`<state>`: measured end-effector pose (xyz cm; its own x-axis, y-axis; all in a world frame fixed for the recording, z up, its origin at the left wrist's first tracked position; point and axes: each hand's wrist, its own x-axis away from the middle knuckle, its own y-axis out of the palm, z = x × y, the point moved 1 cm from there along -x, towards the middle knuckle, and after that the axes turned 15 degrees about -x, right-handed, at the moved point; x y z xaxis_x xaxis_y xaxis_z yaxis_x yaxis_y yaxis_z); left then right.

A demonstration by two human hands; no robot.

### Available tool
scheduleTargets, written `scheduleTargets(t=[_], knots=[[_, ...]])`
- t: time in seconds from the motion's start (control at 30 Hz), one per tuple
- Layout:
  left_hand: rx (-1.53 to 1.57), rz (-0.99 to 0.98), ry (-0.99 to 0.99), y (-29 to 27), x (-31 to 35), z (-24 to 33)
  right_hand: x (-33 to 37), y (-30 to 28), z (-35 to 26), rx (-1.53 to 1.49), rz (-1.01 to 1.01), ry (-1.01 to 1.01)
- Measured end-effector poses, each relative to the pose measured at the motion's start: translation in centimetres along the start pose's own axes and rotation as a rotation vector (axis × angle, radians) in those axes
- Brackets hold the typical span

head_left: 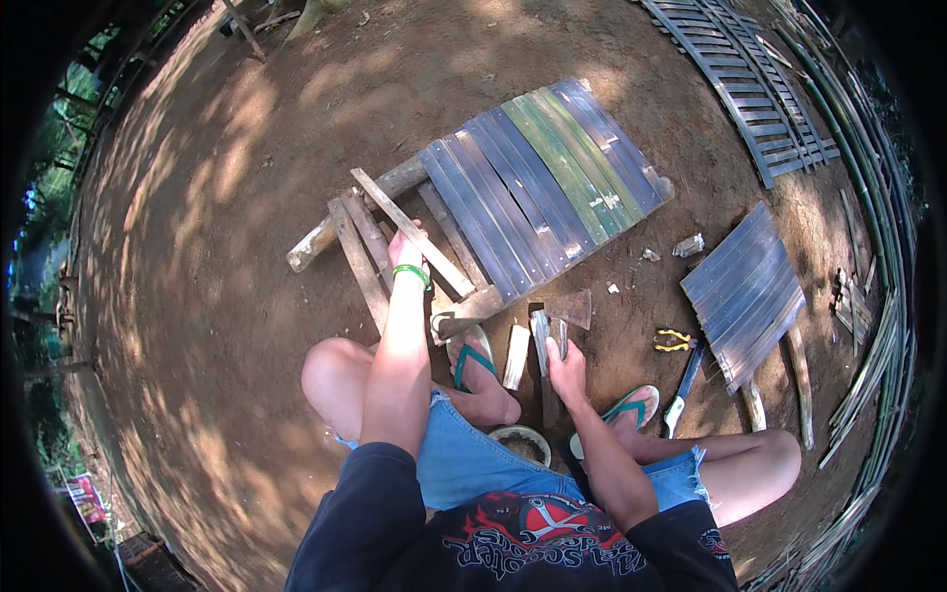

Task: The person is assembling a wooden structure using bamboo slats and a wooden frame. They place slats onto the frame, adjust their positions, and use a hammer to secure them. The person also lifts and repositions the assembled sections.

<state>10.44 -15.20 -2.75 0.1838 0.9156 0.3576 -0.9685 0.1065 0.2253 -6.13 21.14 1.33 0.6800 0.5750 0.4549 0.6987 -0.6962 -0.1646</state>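
In front of me lies a low frame with round log rails [314, 244] and dark and greenish slats [538, 183] across its right part. My left hand [407, 248], with a green wristband, is closed round a pale wooden slat [441, 260] that lies slantwise over the frame's uncovered left end. More bare wooden pieces [360, 259] rest beside it. Between my feet, my right hand [566, 369] is closed round the handle of a hatchet [572, 309], its broad rusty blade pointing right. A grey wood piece [540, 333] stands against it, and its lower handle is partly hidden.
Right of my foot lie yellow-black pliers [674, 340] and a saw [676, 407]. A slatted panel [745, 296] is beyond them, and a larger slatted rack [745, 84] lies far right. Bamboo poles [878, 197] line the right edge. A pale wood block [516, 356] sits near my left sandal.
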Motion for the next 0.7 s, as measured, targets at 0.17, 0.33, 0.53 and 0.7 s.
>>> scheduleTargets(t=[0.17,0.33,0.53,0.7], knots=[[0.147,0.029,-0.233,1.9,1.6,-2.2,0.4,-0.3,-0.1,0.146,0.044,-0.189],[-0.029,0.143,-0.093,2.9,0.6,-3.8,0.6,-0.2,0.4,0.052,-0.008,0.037],[-0.248,-0.125,-0.092,5.7,1.8,-3.1,0.5,-1.0,0.2,0.122,0.007,0.044],[-0.342,-0.093,-0.101,5.7,1.3,-3.6,0.5,-0.4,-0.1,0.072,-0.019,0.088]])
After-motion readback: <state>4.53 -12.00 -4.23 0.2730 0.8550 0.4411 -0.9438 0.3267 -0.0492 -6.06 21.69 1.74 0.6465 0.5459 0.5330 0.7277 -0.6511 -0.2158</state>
